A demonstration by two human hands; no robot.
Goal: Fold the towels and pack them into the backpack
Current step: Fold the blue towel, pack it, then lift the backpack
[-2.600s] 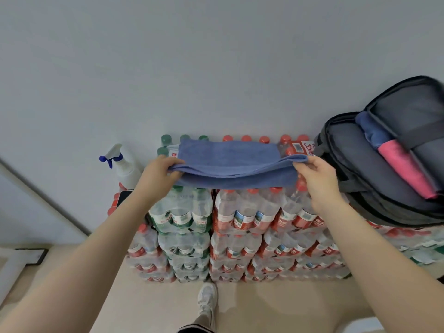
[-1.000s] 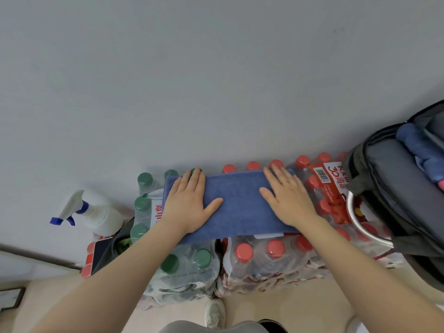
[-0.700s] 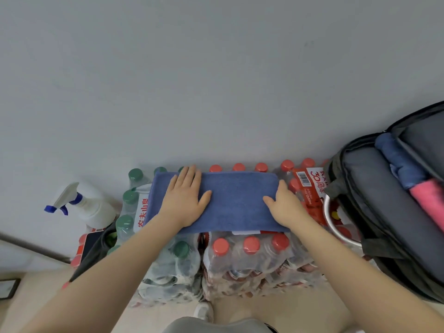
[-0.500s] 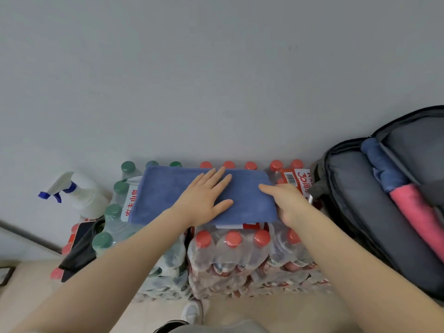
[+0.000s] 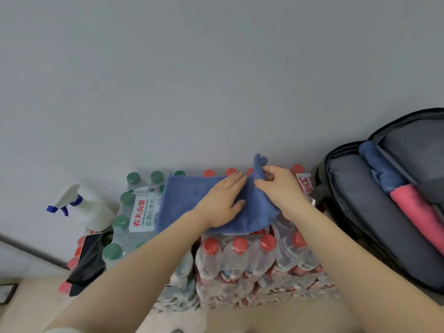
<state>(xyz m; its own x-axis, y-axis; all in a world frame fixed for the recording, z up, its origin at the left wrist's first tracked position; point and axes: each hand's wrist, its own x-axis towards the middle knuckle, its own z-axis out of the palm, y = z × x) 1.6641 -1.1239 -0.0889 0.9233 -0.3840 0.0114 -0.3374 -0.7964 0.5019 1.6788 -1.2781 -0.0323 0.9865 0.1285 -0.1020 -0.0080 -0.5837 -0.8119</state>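
Note:
A blue towel (image 5: 187,203), folded into a strip, lies on top of stacked packs of water bottles (image 5: 240,258). My left hand (image 5: 223,200) presses flat on the towel's middle, fingers straight. My right hand (image 5: 278,188) pinches the towel's right end and holds it lifted, a corner sticking up above the fingers. At the right stands an open dark grey backpack (image 5: 355,212). Inside it lie a rolled blue towel (image 5: 379,164) and a rolled pink towel (image 5: 418,212).
A white spray bottle (image 5: 86,205) with a blue nozzle stands left of the bottle packs. A dark phone or case (image 5: 89,258) leans at the packs' left side. A plain grey wall rises right behind the stack. Beige floor lies below.
My left hand slid from the towel's left part to its middle. My right hand went from lying flat on the right end to pinching it and lifting it up.

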